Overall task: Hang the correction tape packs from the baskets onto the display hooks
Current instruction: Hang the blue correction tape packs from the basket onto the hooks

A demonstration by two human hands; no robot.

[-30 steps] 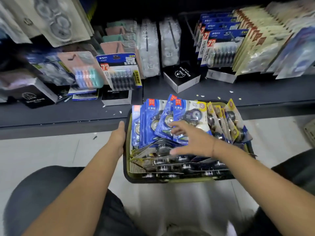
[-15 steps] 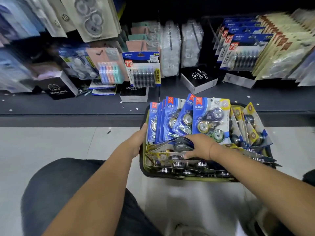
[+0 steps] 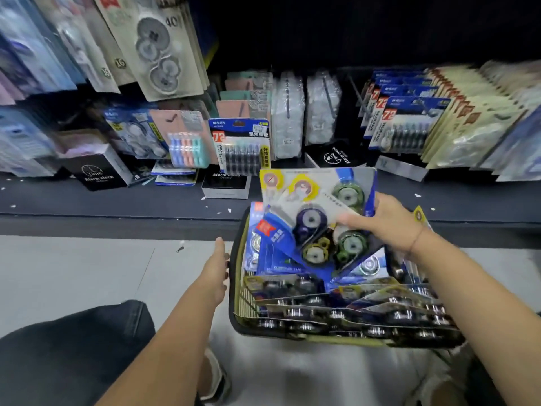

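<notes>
Crouching low in a shop aisle, you've got pale grey floor under you and a dark shelf ledge running straight across ahead, speckled with white scraps. Above it the display is crammed with carded stationery, blurred towards both edges.

Now the writing: the black box on the left reads "Time" and "Alarm clock", and two more black boxes further along carry "Alarm clock" too. A blue-and-black card in the middle shows a big "72" with "VALUE PACK" down its side, and the same card repeats in a row to the right. High on the left, the hanging pale packs show "40" and "16". Down in the basket, a blue card reads "CORRECTION TAPE".

And here's the change! Half a second ago your right hand was buried among the stock; now it's up, fingers spread over the front of the correction tape packs and pinching them, fanned and tilted, above the basket's far end. Your left hand has let go of the rim and sits just beside the left wall, fingers straight, holding nothing. The remaining packs lie stacked along the near side of the basket.
</notes>
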